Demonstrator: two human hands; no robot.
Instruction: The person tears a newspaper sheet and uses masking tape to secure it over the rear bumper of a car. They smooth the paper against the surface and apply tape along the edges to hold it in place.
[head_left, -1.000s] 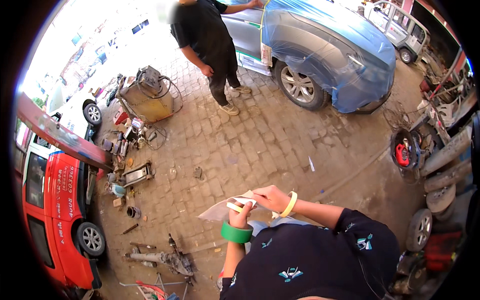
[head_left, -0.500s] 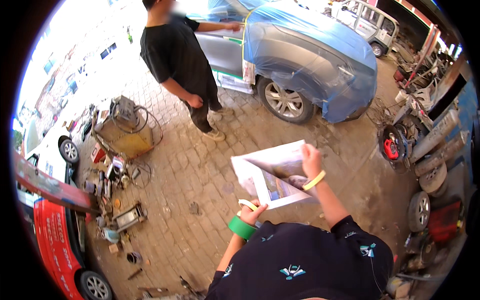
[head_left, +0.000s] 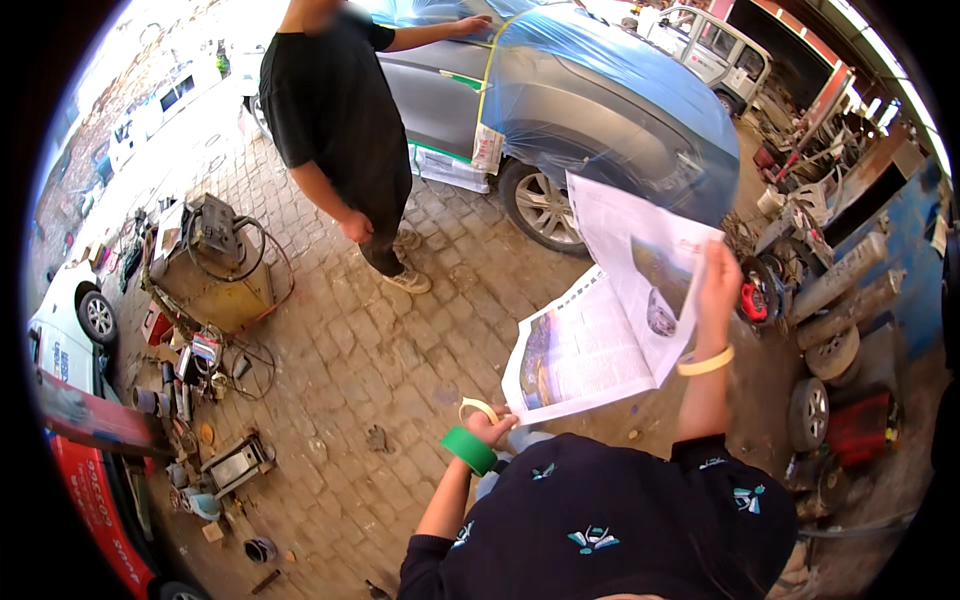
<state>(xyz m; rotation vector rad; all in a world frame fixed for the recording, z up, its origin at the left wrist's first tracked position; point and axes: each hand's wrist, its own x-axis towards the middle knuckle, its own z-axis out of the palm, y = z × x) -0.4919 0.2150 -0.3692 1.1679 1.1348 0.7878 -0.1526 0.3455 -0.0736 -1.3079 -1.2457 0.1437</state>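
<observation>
Both my hands hold a printed newspaper (head_left: pixel 600 335), spread and folded partway, in front of my body. My left hand (head_left: pixel 490 425) pinches its lower left corner. A pale yellow tape roll (head_left: pixel 478 404) hangs at that hand's fingers, and a wide green tape roll (head_left: pixel 468 450) circles the wrist. Higher up, my right hand (head_left: pixel 717 285) grips the raised right edge of the sheet. Round the right wrist sits another pale yellow tape roll (head_left: pixel 706 362).
Ahead stands a grey car (head_left: pixel 430 95) partly draped in blue plastic film (head_left: pixel 640 60). A person in black (head_left: pixel 335 120) touches its side. A yellowish machine (head_left: pixel 225 285) with cables and scattered tools lie left. Loose wheels (head_left: pixel 808 412) and metal parts line the right.
My right hand has moved right and lifted its side of the newspaper, opening the fold wide. My left hand stays low at the corner. The view has shifted a little.
</observation>
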